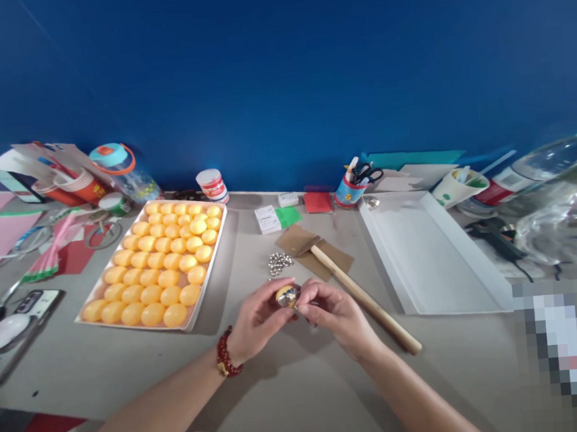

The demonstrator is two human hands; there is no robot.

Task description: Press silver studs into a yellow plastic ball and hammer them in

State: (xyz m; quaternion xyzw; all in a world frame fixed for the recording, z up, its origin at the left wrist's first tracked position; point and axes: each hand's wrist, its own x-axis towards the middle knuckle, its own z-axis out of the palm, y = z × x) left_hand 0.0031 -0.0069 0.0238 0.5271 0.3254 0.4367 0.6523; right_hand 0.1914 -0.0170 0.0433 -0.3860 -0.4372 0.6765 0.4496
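My left hand [260,315] is closed round a yellow egg-shaped ball [280,292] whose near side is covered with shiny silver studs. Against that ball, the thumb and fingertips of my right hand [332,309] are pinched together on what looks like a small silver stud; the fingers partly hide it. Just beyond my hands lies a small pile of silver studs [279,263]. A hammer [370,299] with a wooden handle rests to the right, its head on a brown piece of card [339,255].
A shallow box [189,322] of many yellow balls stands left. At right is a white tray [445,307] with one silver-studded piece [372,203] in its far corner. Small white boxes [267,220], a scissors cup [350,191], a tub [213,186] and a bottle [125,172] line the back.
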